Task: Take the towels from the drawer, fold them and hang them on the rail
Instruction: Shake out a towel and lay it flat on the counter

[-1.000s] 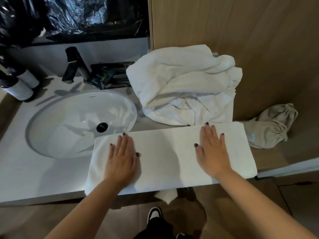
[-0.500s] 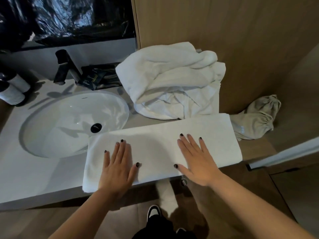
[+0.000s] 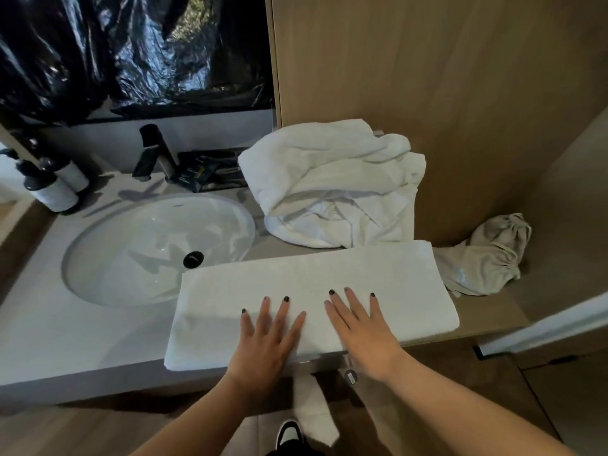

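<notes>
With both our left hand and right hand lying flat, fingers straight, on the folded towel at the counter edge beside the sink, we judge it soft, light and floppy, best lifted by its two short ends.

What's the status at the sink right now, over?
Left hand and right hand flat on folded towel, side by side. Towel lies on counter, not yet hung. Crumpled towel pile behind it. Nothing in the way.
</notes>
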`<state>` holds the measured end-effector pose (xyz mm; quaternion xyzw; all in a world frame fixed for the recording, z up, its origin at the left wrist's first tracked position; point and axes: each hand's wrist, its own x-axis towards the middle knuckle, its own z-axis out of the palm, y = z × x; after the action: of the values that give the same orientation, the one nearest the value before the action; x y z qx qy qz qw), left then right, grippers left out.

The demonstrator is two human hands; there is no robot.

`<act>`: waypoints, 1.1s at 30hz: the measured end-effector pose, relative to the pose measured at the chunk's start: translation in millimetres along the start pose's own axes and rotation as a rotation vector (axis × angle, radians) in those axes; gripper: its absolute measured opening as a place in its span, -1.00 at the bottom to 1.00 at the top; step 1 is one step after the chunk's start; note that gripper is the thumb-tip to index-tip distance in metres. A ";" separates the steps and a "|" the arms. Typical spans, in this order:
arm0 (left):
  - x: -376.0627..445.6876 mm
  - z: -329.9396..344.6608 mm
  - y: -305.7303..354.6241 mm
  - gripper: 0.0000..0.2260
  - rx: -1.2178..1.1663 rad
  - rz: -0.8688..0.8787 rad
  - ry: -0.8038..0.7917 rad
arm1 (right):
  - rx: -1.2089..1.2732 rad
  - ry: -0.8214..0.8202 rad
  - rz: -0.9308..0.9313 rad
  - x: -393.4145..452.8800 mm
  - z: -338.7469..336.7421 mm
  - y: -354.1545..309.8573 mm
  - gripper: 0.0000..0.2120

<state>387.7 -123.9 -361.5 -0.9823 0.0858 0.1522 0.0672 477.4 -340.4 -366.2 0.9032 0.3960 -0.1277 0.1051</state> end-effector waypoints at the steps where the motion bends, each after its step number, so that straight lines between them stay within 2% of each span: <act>1: -1.3 -1.7 0.9 -0.08 0.018 0.010 -0.009 | -0.001 -0.002 -0.002 -0.6 -1.7 -0.5 -0.05; 4: -6.5 -7.4 0.9 -0.23 0.073 0.036 -0.062 | -0.019 -0.012 -0.008 -3.8 -7.4 -1.1 -0.07; 8: -15.4 -24.1 -6.2 -0.22 0.073 0.024 -0.075 | -0.009 -0.005 -0.026 -8.9 -17.4 7.8 -0.15; 11: -24.5 -36.5 -16.5 -0.22 -0.040 0.062 0.156 | 0.017 0.008 -0.037 -13.0 -24.5 19.1 -0.21; 15: -36.8 -27.8 -47.4 -0.38 -0.062 0.091 0.373 | 0.066 0.029 0.018 -24.7 -31.2 41.6 -0.27; 18: -48.4 -18.9 -78.3 -0.50 -0.103 0.065 0.402 | 0.115 0.050 0.083 -38.0 -34.2 61.4 -0.33; 21: -64.1 -16.2 -110.1 -0.58 -0.191 -0.119 0.190 | 0.152 0.056 0.159 -47.9 -38.8 81.1 -0.42; 23: -72.0 -18.2 -125.5 -0.63 -0.295 -0.176 0.104 | 0.192 0.060 0.209 -54.3 -42.5 96.8 -0.50; 26: -75.4 -28.3 -141.2 -0.91 -0.470 -0.240 0.141 | 0.328 0.081 0.267 -65.7 -45.7 123.9 -0.64; 27: -75.5 -30.4 -145.0 -0.93 -0.557 -0.275 0.161 | 0.397 0.086 0.293 -68.8 -46.3 132.6 -0.68; 29: -75.1 -28.3 -152.8 -0.87 -0.718 -0.362 0.237 | 0.569 0.108 0.344 -72.2 -48.0 148.0 -0.75; 33: -73.9 -26.3 -162.5 -0.83 -0.996 -0.516 0.320 | 0.919 0.227 0.460 -73.5 -49.8 170.3 -0.77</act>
<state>356.6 41.5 -296.4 -0.8954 -0.2293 0.0028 -0.3816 563.1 -489.7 -281.0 0.9279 0.0995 -0.1631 -0.3201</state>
